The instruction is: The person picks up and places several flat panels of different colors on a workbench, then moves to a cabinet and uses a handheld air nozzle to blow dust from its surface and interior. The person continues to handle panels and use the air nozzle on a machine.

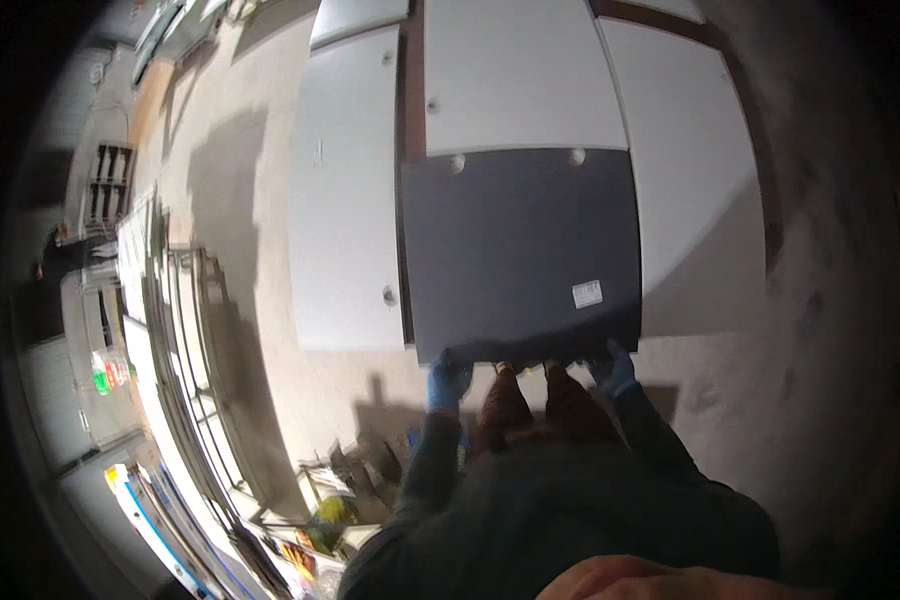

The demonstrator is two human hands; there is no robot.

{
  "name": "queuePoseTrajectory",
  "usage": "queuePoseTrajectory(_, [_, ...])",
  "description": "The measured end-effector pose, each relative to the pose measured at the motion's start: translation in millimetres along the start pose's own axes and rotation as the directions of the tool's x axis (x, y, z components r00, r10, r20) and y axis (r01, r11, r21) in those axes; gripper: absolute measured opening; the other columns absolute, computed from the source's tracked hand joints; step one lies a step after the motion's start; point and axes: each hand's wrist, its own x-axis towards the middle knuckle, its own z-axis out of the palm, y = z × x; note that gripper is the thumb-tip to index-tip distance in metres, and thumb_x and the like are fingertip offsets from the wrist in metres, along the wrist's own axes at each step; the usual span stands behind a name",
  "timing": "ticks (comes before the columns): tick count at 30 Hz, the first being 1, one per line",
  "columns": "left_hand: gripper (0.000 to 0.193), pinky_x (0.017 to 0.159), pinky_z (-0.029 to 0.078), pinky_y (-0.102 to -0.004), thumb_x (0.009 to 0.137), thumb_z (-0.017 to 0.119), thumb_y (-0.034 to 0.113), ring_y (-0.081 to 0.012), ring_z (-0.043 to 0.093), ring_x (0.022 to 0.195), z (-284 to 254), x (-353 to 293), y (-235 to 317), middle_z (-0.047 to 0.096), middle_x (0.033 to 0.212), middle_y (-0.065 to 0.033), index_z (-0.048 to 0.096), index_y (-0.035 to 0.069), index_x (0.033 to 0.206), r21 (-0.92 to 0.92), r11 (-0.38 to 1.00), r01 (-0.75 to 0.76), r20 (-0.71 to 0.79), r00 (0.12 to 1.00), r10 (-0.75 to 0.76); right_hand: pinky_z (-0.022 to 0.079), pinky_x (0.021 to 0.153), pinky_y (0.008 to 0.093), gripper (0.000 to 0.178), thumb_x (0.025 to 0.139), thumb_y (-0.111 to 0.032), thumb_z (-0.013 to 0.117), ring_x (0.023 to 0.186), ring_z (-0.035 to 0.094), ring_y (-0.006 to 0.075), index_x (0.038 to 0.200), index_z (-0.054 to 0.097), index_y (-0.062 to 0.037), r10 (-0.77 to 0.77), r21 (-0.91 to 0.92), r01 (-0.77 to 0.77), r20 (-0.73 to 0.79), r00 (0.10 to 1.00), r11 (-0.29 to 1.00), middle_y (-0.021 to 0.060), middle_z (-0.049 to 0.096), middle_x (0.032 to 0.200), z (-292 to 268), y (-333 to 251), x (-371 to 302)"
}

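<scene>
Both ends gripped: left hand point(448, 382) and right hand point(613, 374) look clamped on the lower corners of the dark panel point(520, 250), mid-frame, fingers underneath hidden. Seemingly a two-handed carrying or positioning step; moving it calls for even, matched effort.

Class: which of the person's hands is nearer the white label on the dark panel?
Right. The right hand is at the near edge of the dark panel, below the white label in the picture; the left hand is farther off, toward its left end.
</scene>
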Motion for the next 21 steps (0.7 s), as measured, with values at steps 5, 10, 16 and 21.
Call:
queuePoseTrajectory(5, [0.036,0.099,0.054,-0.0352,0.095,0.069,0.022,-0.0238,0.067,0.111,8,-7,-3,0.072,0.118,-0.0097,0.063,0.003,0.125,-0.461,0.814,0.352,0.131,0.935,-0.33,0.05,0.107,0.0504,0.041,0.098,-0.023,0.068,0.124,0.061,0.0328,0.136,0.062,-0.0083,0.086,0.004,-0.086,-0.122,0.989,0.996,0.0127,0.066,0.135,4,-7,-7])
queuePoseTrajectory(10, [0.032,0.094,0.055,-0.0343,0.09,0.071,0.014,-0.0221,0.069,0.109,31,-11,-30,0.073,0.116,-0.0101,0.064,0.003,0.12,-0.707,0.656,0.264,0.078,0.951,-0.299,0.05,0.109,0.0555,0.047,0.099,-0.021,0.065,0.129,0.058,0.0355,0.141,0.054,-0.0032,0.048,0.01,-0.047,-0.179,0.983,0.999,0.0163,0.061,0.141,8,-8,-7])
queuePoseTrajectory(16, [0.039,0.09,0.058,-0.0349,0.087,0.074,0.008,-0.0225,0.071,0.107,44,-21,-56,0.073,0.118,-0.012,0.065,0.002,0.124,-0.794,0.58,0.183,-0.062,0.924,-0.376,0.05,0.109,0.0511,0.041,0.095,-0.014,0.07,0.128,0.058,0.0323,0.134,0.061,-0.0065,0.019,0.014,-0.016,-0.264,0.964,1.0,0.0131,0.064,0.137,4,-5,-3])
queuePoseTrajectory(21, [0.056,0.095,0.058,-0.0355,0.086,0.075,0.001,-0.0227,0.067,0.116,44,-26,-63,0.066,0.129,-0.013,0.057,0.003,0.139,-0.743,0.613,0.268,-0.03,0.902,-0.431,0.053,0.106,0.0466,0.035,0.092,-0.013,0.074,0.12,0.064,0.0282,0.127,0.067,-0.0082,0.006,0.079,0.012,-0.216,0.976,0.997,0.0111,0.07,0.127,17,-7,-10])
